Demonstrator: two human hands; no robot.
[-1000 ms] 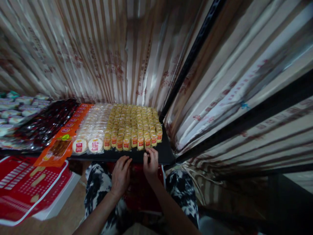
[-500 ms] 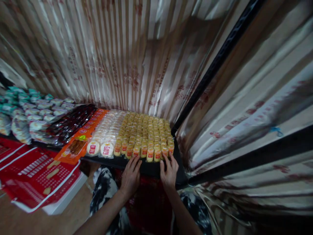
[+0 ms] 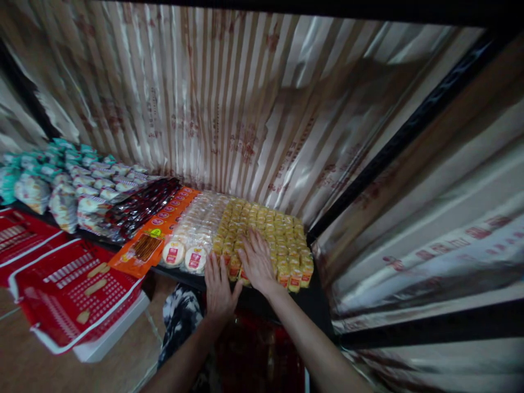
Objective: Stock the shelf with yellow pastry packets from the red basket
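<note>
The yellow packets (image 3: 282, 234) stand in tight rows, each small and golden with a red label on its front; the print is too blurred to read. They lie directly under the right hand (image 3: 257, 261), which rests flat on them with fingers spread, gripping nothing. The left hand (image 3: 219, 288), also flat and holding nothing, presses the front row at the black shelf (image 3: 315, 297) edge. Left of it sit round white cakes (image 3: 184, 254) with red labels. Half a second ago both hands were at the shelf edge; the right has since slid onto the packets.
</note>
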